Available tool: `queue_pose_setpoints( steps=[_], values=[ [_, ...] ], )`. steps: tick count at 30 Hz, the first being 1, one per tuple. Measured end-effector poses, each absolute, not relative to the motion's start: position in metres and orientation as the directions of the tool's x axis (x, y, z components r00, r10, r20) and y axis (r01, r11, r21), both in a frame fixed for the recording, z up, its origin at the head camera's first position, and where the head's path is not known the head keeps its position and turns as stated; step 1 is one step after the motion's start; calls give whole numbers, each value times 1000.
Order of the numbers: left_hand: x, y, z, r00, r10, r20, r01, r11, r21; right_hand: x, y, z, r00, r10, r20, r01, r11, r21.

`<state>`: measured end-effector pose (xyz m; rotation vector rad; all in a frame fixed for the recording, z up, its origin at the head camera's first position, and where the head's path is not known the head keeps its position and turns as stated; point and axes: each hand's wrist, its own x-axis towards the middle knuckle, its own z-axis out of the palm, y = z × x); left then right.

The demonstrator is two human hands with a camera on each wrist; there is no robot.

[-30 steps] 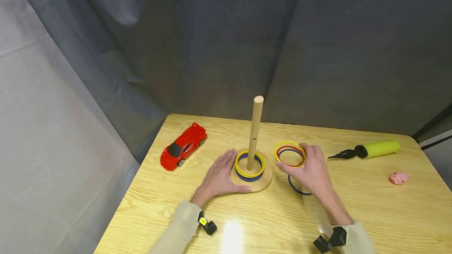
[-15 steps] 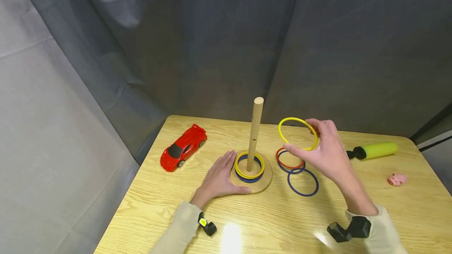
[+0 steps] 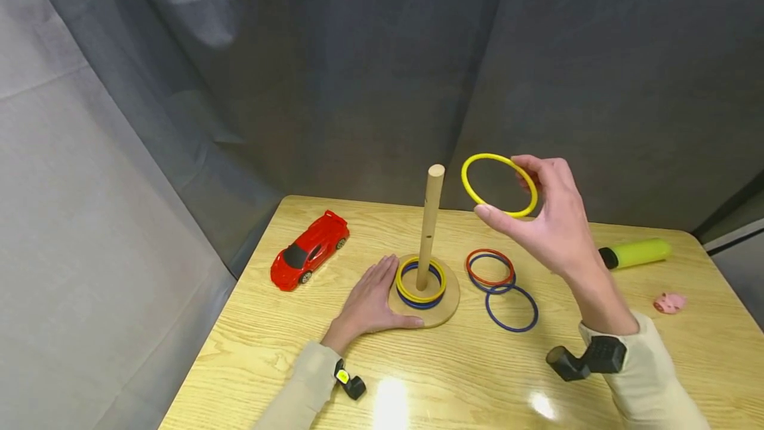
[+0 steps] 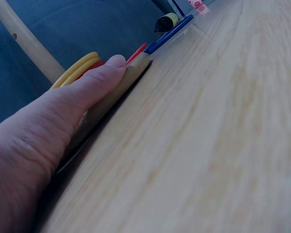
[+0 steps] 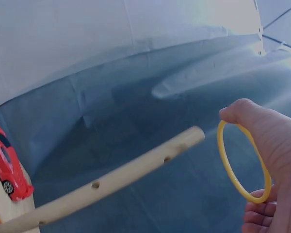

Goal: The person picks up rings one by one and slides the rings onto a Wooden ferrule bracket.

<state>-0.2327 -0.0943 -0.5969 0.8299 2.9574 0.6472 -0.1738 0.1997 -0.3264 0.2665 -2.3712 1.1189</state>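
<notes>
A wooden peg (image 3: 428,231) stands upright on a round wooden base (image 3: 451,304). Around its foot lie stacked rings, a yellow ring (image 3: 401,289) on top and blue below; red also shows in the left wrist view. My left hand (image 3: 371,300) rests against the base's left side, its fingers straight and its thumb (image 4: 99,80) along the front edge. My right hand (image 3: 552,217) pinches a single yellow ring (image 3: 467,181) between thumb and fingers, raised right of the peg's top and apart from it. In the right wrist view the ring (image 5: 228,167) hangs beyond the peg's tip.
Right of the base a red ring (image 3: 467,264) and blue rings (image 3: 510,328) overlap on the table (image 3: 465,383). A red toy car (image 3: 310,251) stands at the left. A green hand pump (image 3: 641,253) and a pink pig toy (image 3: 670,302) lie at the right.
My right hand has lifted the yellow ring off the loose rings, rising well above the table to the peg's top height. The left hand has stayed at the base.
</notes>
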Motion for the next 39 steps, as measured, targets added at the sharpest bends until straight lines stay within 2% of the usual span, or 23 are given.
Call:
queue_pose_setpoints(
  steps=[8,13,25,39],
  values=[
    [-234,-95,-597,-858,500,119,503,770,393,-171,178,-309,-794,-21,608,-507,576,-642],
    [-234,-95,-596,-855,504,125,509,765,395,-174,170,-304,-782,-62,620,-537,573,-619],
    [-235,-96,-603,-856,504,115,507,773,382,-185,157,-313,-825,-140,547,-516,582,-628],
    [-235,-96,-602,-852,507,128,514,765,389,-195,150,-358,-876,-154,458,-454,587,-671]
  ],
)
